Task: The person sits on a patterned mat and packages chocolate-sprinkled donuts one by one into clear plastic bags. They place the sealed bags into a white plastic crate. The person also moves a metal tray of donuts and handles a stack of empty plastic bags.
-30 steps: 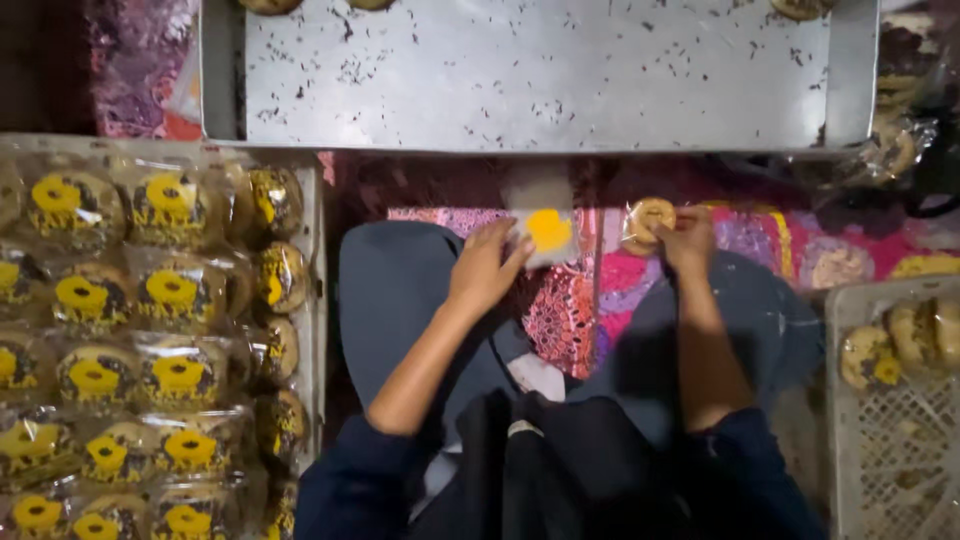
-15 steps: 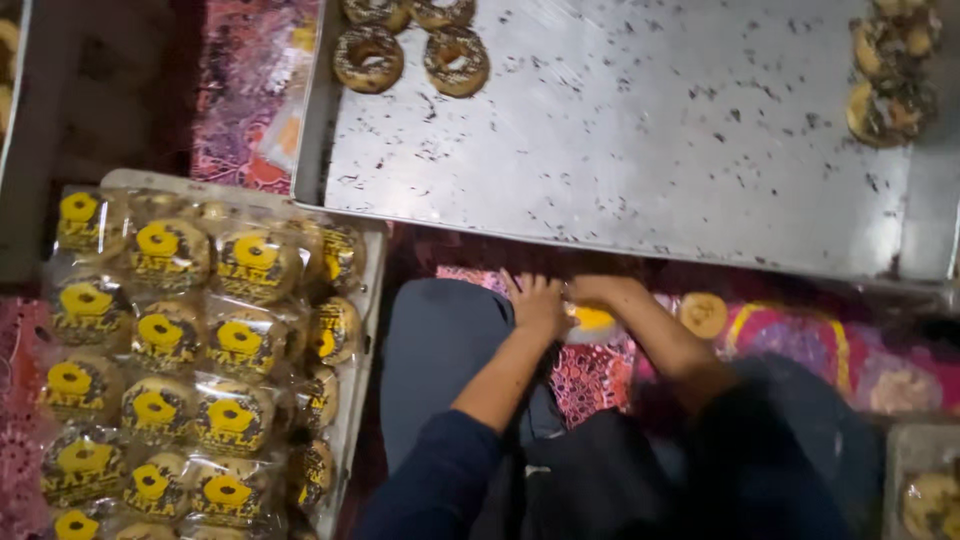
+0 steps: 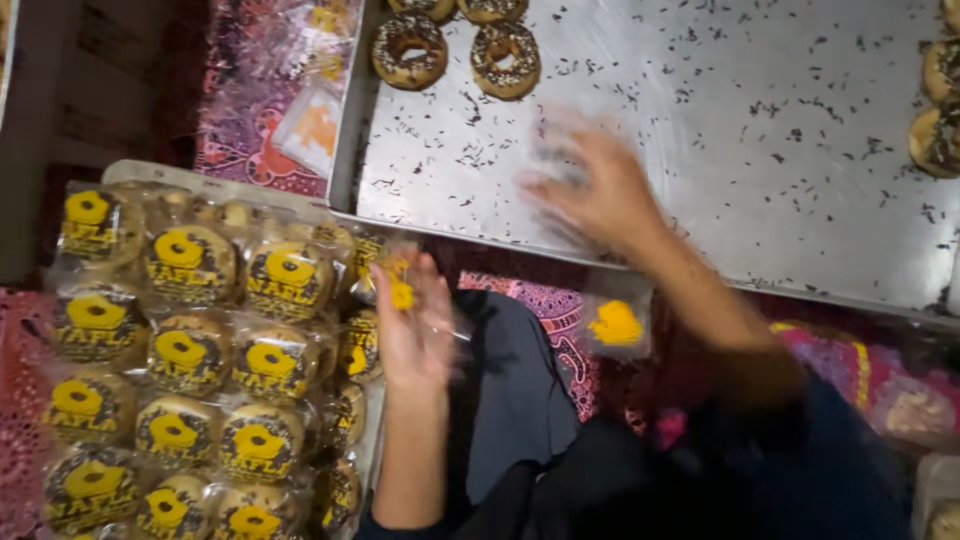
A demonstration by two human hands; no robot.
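Head view: right hand, blurred, fingers spread and empty, over the near edge of the metal tray; the sprinkled doughnuts lie at the tray's far left corner, beyond that hand. Left hand, off the tray's near left corner, pinches a clear wrapper
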